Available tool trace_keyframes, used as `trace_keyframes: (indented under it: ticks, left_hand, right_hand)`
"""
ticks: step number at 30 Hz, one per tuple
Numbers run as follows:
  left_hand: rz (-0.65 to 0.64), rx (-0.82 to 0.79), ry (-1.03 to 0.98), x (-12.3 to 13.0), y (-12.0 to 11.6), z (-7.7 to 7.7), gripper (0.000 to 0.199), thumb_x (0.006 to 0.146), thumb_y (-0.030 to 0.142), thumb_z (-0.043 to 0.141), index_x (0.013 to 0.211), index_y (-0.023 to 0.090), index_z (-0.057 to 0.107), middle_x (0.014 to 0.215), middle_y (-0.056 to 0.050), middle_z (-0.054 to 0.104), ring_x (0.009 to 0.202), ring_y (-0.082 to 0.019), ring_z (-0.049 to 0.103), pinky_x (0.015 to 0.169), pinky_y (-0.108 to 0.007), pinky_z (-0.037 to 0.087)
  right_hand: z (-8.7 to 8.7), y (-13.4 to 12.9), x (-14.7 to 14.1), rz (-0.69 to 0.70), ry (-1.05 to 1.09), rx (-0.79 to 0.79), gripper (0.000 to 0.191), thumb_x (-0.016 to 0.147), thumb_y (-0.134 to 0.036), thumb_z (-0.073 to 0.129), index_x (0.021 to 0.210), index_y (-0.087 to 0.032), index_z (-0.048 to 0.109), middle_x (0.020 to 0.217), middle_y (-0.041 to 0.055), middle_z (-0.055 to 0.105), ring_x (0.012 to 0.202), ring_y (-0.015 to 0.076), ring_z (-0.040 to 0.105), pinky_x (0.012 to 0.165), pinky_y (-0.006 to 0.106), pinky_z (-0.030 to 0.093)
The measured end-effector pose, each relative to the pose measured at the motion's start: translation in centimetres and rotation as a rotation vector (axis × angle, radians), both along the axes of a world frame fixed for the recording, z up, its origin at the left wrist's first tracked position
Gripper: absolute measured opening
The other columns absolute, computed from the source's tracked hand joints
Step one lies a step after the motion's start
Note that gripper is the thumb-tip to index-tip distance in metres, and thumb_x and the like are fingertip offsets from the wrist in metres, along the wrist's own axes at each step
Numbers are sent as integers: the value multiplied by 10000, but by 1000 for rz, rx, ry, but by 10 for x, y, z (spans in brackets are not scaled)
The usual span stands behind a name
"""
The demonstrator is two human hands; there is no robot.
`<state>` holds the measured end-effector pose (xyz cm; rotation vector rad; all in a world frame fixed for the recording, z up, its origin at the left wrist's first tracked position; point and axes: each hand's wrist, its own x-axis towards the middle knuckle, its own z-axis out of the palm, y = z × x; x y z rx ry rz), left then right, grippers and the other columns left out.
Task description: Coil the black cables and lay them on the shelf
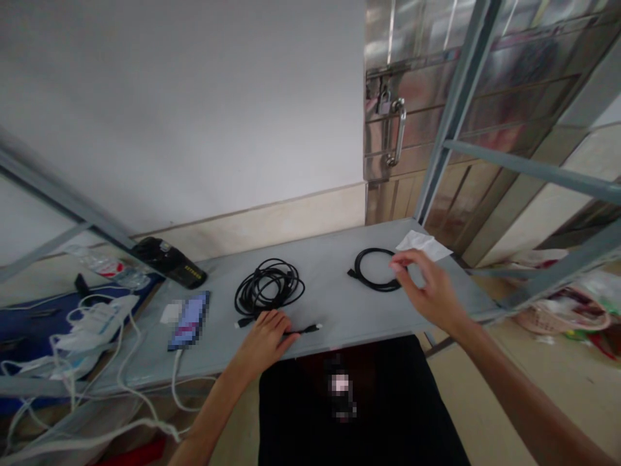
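Observation:
A tangled coil of black cable (269, 285) lies on the grey tabletop (325, 272). My left hand (272, 333) rests at the coil's near side, its fingers curled over a black cable end (309, 329) whose light tip points right. A smaller black cable loop (376, 286) lies farther right. Above and beside that loop's right edge is my right hand (424, 281), thumb and index finger curved with a gap between them and nothing visible in it. A crumpled white tissue or bag (423, 244) lies just behind the right hand.
To the left are a phone (191, 320) with a white cable, a black bottle (169, 262), a clear plastic bottle (116, 268) and white cords. Metal frame posts (453, 110) rise at both sides. A wall is behind; a basket (563, 317) stands low at right.

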<state>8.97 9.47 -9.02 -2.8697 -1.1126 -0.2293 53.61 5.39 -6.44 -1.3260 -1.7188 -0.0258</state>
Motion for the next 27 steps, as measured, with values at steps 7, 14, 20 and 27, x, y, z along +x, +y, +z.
trace_keyframes:
  ticks: [7,14,20,27]
  left_hand:
    - [-23,70,-113,-9,0,7,262,1190,352,499,974,256,613,899,-31,730,847,-263,703,884,-424,521]
    - [213,237,-377,-39,55,20,232,1182,413,448,1118,280,627,1023,-76,746,961,-311,703,899,-453,562]
    - [321,175,-438,-30,72,-20,284,1165,436,454,1221,268,676,1114,-97,753,1050,-321,703,1019,-522,565]
    - [357,202,-463,-14,51,-32,267,1158,412,507,1290,291,704,1327,-116,755,1256,-348,660,1123,-576,515]
  right_hand:
    - [-80,30,-20,20,-247,-208,346,1113,-490,650,1344,-233,652,1364,162,727,1293,378,682,1122,557,541]
    - [-95,33,-17,13,-330,-222,224,1139,-427,617,1248,-247,694,1241,122,746,1183,337,699,1066,504,541]
    - [-95,33,-19,-31,-355,-226,208,1162,-415,595,1161,-228,687,1151,106,747,1104,320,699,997,476,527]
    - [-94,31,-22,-44,-382,-209,257,1163,-465,610,1072,-228,653,1094,92,742,1044,305,688,955,455,496]
